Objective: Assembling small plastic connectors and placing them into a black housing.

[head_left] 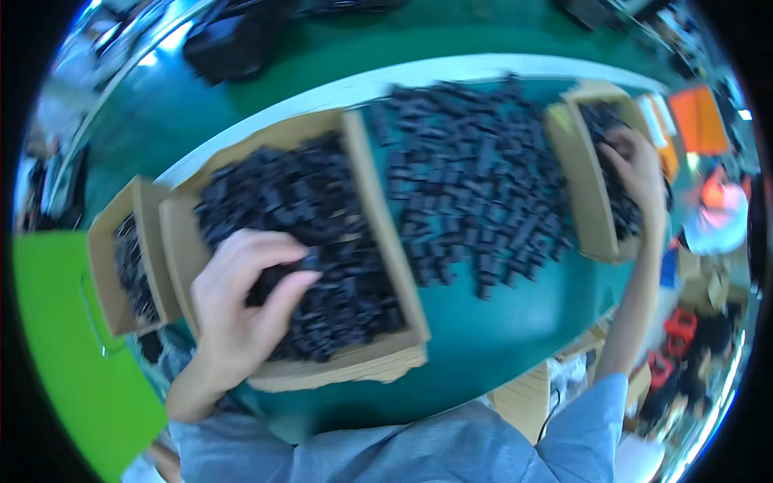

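Note:
My left hand (245,302) is over a large cardboard box (386,217) heaped with small black plastic parts (282,189). Its thumb and forefinger close around what looks like one small black part (311,262), blurred. On the right, my right hand (638,165) reaches into a narrower cardboard box (588,181) of small dark pieces (616,193). The fingers there are curled down among the pieces, and whatever they grip is hidden. Between the two boxes many black block-like parts (479,177) lie spread on the green tabletop (523,310).
At far left a small cardboard box (149,241) holds thin dark pieces, beside a bright green panel (72,338). A pale strip (322,97) edges the table's far side. Beyond it sits a black object (229,44). An orange bin (699,121) stands past the right box.

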### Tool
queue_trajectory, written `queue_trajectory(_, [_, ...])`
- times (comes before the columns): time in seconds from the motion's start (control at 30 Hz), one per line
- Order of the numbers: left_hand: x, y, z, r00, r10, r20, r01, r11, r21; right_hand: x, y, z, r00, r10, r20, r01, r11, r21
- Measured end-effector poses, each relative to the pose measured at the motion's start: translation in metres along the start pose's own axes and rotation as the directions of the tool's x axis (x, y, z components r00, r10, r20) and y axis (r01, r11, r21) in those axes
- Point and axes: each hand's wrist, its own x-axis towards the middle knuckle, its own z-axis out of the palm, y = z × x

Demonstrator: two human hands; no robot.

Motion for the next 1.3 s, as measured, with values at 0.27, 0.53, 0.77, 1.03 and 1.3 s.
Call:
queue_trajectory(0.27, [-0.005,-0.011,0.0,0.982,0.039,-0.185,-0.077,0.977,-0.2,0.004,-0.004,0.002,1.0,0.008,0.02,-0.008,1.0,-0.002])
queue_trajectory(0.53, [-0.006,-0.012,-0.003,0.99,0.125,-0.071,-0.138,0.961,-0.239,-0.018,-0.079,-0.013,0.991,0.027,-0.129,0.032,0.901,0.433])
queue_trajectory(0.77, [-0.001,-0.001,-0.003,0.987,0.136,-0.082,-0.15,0.968,-0.202,-0.053,-0.196,0.016,0.847,-0.531,-0.005,0.344,0.543,0.766])
queue_trajectory(1.03, [-0.007,-0.005,-0.004,0.988,-0.138,-0.066,0.072,0.797,-0.6,-0.063,-0.271,0.049,0.841,-0.527,0.126,0.09,0.365,0.926])
queue_trajectory(1.3, [-0.004,-0.019,-0.006,0.972,-0.066,-0.224,-0.114,0.701,-0.704,-0.054,-0.304,0.066,0.856,-0.387,0.341,-0.32,0.121,0.94])
